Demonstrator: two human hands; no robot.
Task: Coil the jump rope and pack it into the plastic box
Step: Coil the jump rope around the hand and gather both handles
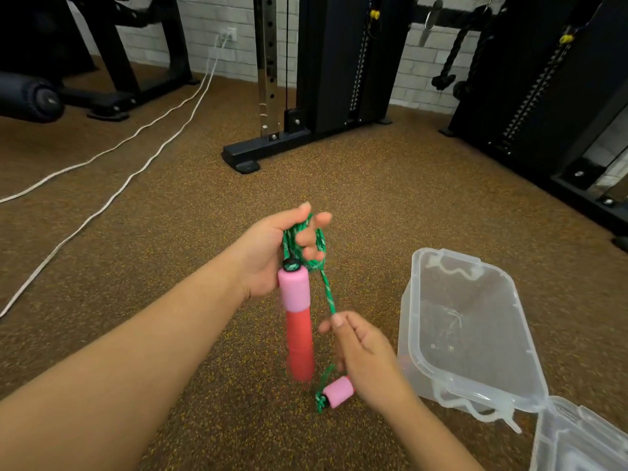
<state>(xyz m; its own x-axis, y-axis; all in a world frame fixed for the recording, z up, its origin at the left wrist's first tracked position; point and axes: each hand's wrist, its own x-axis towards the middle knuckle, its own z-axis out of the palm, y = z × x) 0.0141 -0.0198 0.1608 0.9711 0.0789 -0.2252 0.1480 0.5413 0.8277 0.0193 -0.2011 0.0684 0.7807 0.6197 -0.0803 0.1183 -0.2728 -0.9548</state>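
Currently the left hand (pixel 272 253) grips a bundle of green braided rope (pixel 302 239), fingers curled round the loops, just above the frame's centre. One jump rope handle (pixel 298 321) hangs from that bundle, long axis near vertical: pink foam end with black cap toward 12 o'clock, red end toward 6 o'clock. A single strand of the rope runs down toward 5 o'clock to the right hand (pixel 365 358), which pinches it between thumb and forefinger. The second handle (pixel 338 391) lies partly hidden under that hand, pink end pointing to about 8 o'clock; whether the hand grips it I cannot tell. At 3 o'clock of the hands, the clear plastic box (pixel 465 328) sits open on the speckled brown floor (pixel 170 232), its hinged lid (pixel 577 436) folded out toward 5 o'clock. No legible writing on handles or box.
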